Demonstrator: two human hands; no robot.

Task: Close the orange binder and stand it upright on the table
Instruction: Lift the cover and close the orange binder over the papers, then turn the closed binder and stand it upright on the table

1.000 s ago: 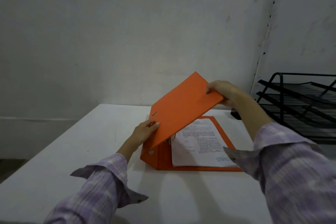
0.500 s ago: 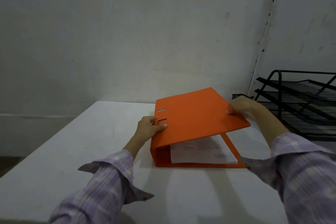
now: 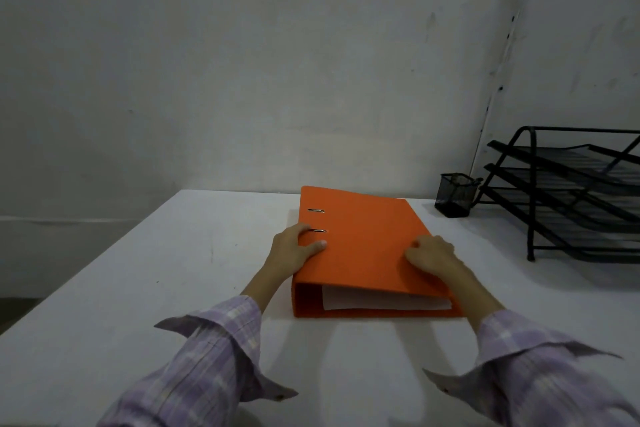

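The orange binder (image 3: pixel 363 236) lies flat on the white table (image 3: pixel 173 288), its cover down and its spine to the left. White paper edges show at its near open end. My left hand (image 3: pixel 294 248) grips the spine edge, thumb on top of the cover near two metal slots. My right hand (image 3: pixel 433 255) rests on the cover near its right edge, fingers curled and pressing down.
A black mesh pen cup (image 3: pixel 455 194) stands at the back right of the table. A black wire tiered paper tray (image 3: pixel 571 194) fills the right side. A grey wall runs along the table's far edge.
The cover has swung down from half-raised to lying flat over the papers. My right hand followed it down; my left hand stayed at the spine.
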